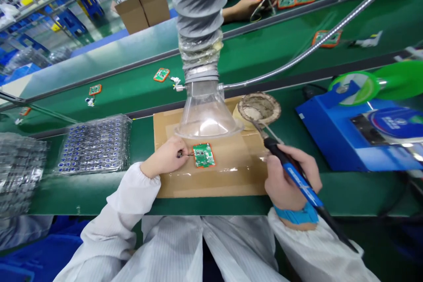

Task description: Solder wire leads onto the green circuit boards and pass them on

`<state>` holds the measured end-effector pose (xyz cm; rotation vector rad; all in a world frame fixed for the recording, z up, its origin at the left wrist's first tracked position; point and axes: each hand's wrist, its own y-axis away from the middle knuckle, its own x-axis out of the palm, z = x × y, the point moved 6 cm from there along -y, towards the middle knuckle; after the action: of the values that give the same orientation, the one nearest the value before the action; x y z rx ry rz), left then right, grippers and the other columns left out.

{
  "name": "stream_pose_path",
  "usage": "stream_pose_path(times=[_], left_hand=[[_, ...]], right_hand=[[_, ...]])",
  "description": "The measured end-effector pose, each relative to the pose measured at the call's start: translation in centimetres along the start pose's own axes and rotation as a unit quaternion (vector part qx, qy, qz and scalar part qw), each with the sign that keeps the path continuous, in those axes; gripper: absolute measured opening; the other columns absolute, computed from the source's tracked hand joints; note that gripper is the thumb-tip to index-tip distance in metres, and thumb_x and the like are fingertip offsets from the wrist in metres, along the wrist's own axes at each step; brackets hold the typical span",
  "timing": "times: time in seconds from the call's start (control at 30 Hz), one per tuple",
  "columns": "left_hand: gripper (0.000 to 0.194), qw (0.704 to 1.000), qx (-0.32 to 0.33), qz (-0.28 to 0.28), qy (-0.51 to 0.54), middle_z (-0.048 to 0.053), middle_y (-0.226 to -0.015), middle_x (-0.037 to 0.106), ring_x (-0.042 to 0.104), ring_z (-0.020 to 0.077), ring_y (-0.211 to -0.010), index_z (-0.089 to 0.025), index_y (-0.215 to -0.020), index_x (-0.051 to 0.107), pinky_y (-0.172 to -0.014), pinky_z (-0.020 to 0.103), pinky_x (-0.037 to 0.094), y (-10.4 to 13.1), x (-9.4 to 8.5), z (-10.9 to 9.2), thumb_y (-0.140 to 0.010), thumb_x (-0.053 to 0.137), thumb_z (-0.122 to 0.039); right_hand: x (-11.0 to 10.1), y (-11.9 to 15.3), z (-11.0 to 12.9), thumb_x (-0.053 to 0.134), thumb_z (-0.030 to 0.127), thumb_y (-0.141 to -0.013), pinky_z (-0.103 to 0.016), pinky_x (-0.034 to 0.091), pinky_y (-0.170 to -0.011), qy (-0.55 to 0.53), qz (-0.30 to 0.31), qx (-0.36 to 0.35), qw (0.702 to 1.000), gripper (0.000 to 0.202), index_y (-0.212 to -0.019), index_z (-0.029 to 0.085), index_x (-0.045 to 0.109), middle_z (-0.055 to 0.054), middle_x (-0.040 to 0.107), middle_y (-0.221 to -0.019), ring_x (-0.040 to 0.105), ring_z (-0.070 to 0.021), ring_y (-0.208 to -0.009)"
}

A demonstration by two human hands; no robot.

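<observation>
My right hand (292, 176) grips a soldering iron (299, 180) with a blue and black handle. Its metal tip points into a round, crusted pot (259, 108) at the far right of the cardboard. A thin pale strand runs close beside the tip; I cannot make out what it is. On the cardboard, a green circuit board (204, 155) in an orange frame lies flat. Thin wires (190, 154) leave its left edge, and my left hand (168, 156) pinches them. A small dark part shows between those fingers, partly hidden.
A clear extraction hood (208, 119) hangs low over the cardboard sheet (211, 185). Stacked plastic trays (94, 143) stand left. A blue machine with a green reel (355, 88) stands right. Behind, boards lie along a green belt (132, 90), and another person's hands (246, 6) hold a board.
</observation>
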<state>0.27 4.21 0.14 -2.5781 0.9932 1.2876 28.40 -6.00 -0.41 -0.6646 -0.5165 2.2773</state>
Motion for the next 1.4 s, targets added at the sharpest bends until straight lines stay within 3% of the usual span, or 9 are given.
stream_pose_path(times=[0.2,0.37,0.53,0.67,0.8,0.93,1.07,1.2,1.4], left_hand=[[0.021,0.938,-0.174,0.1,0.282,0.006,-0.079,0.073,0.072,0.0169,-0.068,-0.018,-0.087,0.054,-0.062,0.026,0.055,-1.4,-4.4,5.0,-0.09,0.066,-0.035],[0.025,0.927,-0.221,-0.031,0.301,0.009,-0.085,0.074,0.071,0.0159,-0.061,-0.017,-0.086,0.053,-0.057,0.026,0.055,-7.2,-11.3,9.2,-0.084,0.073,-0.03],[0.023,0.963,-0.178,-0.199,0.039,0.013,-0.118,0.073,0.073,0.0195,-0.101,-0.018,-0.12,0.055,-0.09,0.034,0.058,-14.9,-15.2,10.4,-0.097,0.053,-0.025],[0.049,0.942,-0.243,-0.2,-0.12,0.022,-0.133,0.067,0.063,0.0322,-0.126,-0.016,-0.134,0.055,-0.108,0.045,0.046,-18.1,-15.2,12.1,-0.086,0.065,-0.017],[0.043,0.921,-0.303,-0.156,-0.187,0.028,-0.121,0.071,0.067,0.036,-0.118,-0.008,-0.122,0.065,-0.101,0.043,0.049,-18.4,-16.1,13.8,-0.086,0.067,-0.03],[0.027,0.917,-0.289,-0.14,-0.237,0.021,-0.107,0.076,0.069,0.0331,-0.108,-0.011,-0.101,0.074,-0.092,0.036,0.051,-15.1,-16.8,13.0,-0.084,0.064,-0.03],[0.021,0.923,-0.235,-0.157,-0.261,0.016,-0.09,0.074,0.069,0.0289,-0.091,-0.015,-0.084,0.072,-0.08,0.035,0.048,-7.6,-14.9,10.4,-0.089,0.059,-0.031],[0.022,0.95,-0.082,-0.101,-0.284,0.01,-0.078,0.069,0.064,0.0228,-0.078,-0.018,-0.072,0.064,-0.074,0.033,0.044,-0.9,-9.0,6.8,-0.091,0.059,-0.028],[0.018,0.964,0.084,-0.04,-0.247,0.012,-0.104,0.071,0.063,0.0252,-0.101,-0.017,-0.098,0.07,-0.09,0.038,0.046,2.6,0.6,1.0,-0.097,0.056,-0.028]], right_hand=[[0.4,1.3,-0.4,0.077,0.03,-0.086,-0.031,0.057,-0.073,-0.027,0.006,-0.004,1.0,0.02,-0.103,0.019,0.074,-0.006,0.076,-0.094,0.072,-0.0198,-0.079],[0.8,0.9,-0.4,0.076,0.028,-0.086,-0.031,0.058,-0.073,-0.045,0.01,-0.018,0.999,0.019,-0.103,0.02,0.074,-0.005,0.076,-0.094,0.072,-0.0199,-0.079],[0.7,0.9,-0.3,0.077,0.024,-0.084,-0.028,0.058,-0.073,-0.05,0.008,-0.024,0.998,0.02,-0.102,0.019,0.075,-0.005,0.076,-0.095,0.073,-0.0189,-0.08],[0.7,1.0,-0.3,0.077,0.024,-0.083,-0.031,0.06,-0.078,-0.043,0.011,-0.024,0.999,0.018,-0.1,0.02,0.075,-0.005,0.076,-0.094,0.074,-0.021,-0.081],[0.6,1.0,-0.5,0.077,0.024,-0.082,-0.034,0.06,-0.073,-0.061,0.023,-0.015,0.998,0.021,-0.103,0.022,0.074,-0.005,0.076,-0.095,0.074,-0.0232,-0.081],[0.2,1.2,-0.6,0.077,0.022,-0.081,-0.034,0.06,-0.075,-0.075,0.018,-0.014,0.997,0.023,-0.104,0.021,0.075,-0.005,0.075,-0.095,0.073,-0.0229,-0.081],[0.1,1.3,-0.6,0.078,0.021,-0.081,-0.034,0.06,-0.078,-0.092,0.025,-0.002,0.995,0.023,-0.104,0.02,0.074,-0.006,0.075,-0.097,0.074,-0.0235,-0.084],[0.3,1.5,-0.7,0.077,0.024,-0.083,-0.035,0.059,-0.08,-0.085,0.034,0.005,0.996,0.02,-0.102,0.019,0.074,-0.007,0.076,-0.098,0.075,-0.025,-0.087],[0.6,1.8,0.0,0.077,0.033,-0.085,-0.032,0.056,-0.073,-0.035,0.057,0.022,0.998,0.023,-0.102,0.018,0.075,-0.008,0.076,-0.095,0.072,-0.0219,-0.076]])
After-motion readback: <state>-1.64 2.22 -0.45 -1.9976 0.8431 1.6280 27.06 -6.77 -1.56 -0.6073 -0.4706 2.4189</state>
